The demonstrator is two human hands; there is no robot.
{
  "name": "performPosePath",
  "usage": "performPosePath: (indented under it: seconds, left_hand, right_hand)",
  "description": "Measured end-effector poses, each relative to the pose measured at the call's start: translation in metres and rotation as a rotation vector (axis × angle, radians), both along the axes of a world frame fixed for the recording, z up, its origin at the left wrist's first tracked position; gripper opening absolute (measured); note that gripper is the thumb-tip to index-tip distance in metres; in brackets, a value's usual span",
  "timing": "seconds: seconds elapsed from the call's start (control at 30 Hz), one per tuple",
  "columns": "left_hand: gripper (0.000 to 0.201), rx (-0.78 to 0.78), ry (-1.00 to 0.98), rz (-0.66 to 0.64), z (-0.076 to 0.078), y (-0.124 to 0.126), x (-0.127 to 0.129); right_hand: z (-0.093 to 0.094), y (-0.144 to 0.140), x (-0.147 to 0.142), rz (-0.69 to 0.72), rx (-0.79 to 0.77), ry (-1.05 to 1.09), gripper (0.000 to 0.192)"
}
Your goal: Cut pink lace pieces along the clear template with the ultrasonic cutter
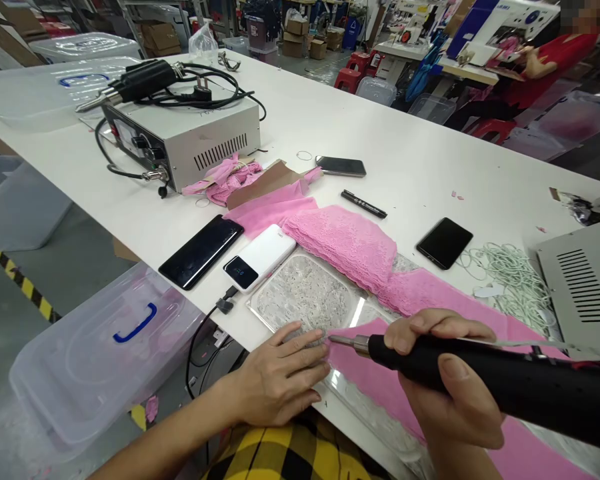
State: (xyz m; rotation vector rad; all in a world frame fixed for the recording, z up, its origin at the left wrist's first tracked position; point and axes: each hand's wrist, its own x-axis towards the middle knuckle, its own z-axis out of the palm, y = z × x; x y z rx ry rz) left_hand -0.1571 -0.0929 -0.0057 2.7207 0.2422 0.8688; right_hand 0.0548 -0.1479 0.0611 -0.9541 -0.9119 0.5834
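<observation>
At the near table edge, I am pressing my left hand (pixel 280 383) flat, fingers spread, on the pink fabric (pixel 365 380) over the clear plate (pixel 260 308). I am gripping the black tool (pixel 480 380) in my closed right hand (pixel 445 380), its long axis lying crosswise, metal tip (pixel 340 341) pointing left, almost touching my left fingertips. Farther off, pink lace (pixel 345 243) is lying folded.

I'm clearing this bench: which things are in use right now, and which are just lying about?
In use: right hand gripping the black tool; left hand pressing pink fabric on the clear plate.
Lying about: three phones, power bank, marker, cord pile.
</observation>
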Motion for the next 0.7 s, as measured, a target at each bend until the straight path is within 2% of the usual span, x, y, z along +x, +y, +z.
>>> performPosePath:
  seconds: [0.17, 0.27, 0.43, 0.7]
  left_hand:
    - [0.031, -0.059, -0.008, 0.032, 0.004, 0.004, 0.003]
    - [0.034, -0.048, 0.038, 0.029, 0.006, 0.006, 0.009]
    - [0.033, -0.022, 0.078, 0.017, 0.003, 0.008, 0.017]
    - [0.037, -0.01, 0.107, 0.025, 0.0, 0.007, 0.014]
  right_hand:
    - [0.009, -0.003, 0.029, -0.29, 0.038, -0.006, 0.015]
    - [0.009, -0.007, 0.043, -0.383, 0.034, -0.027, 0.016]
    - [0.0, -0.01, 0.037, -0.346, 0.021, -0.012, 0.017]
    - [-0.006, -0.007, 0.023, -0.224, 0.029, -0.012, 0.017]
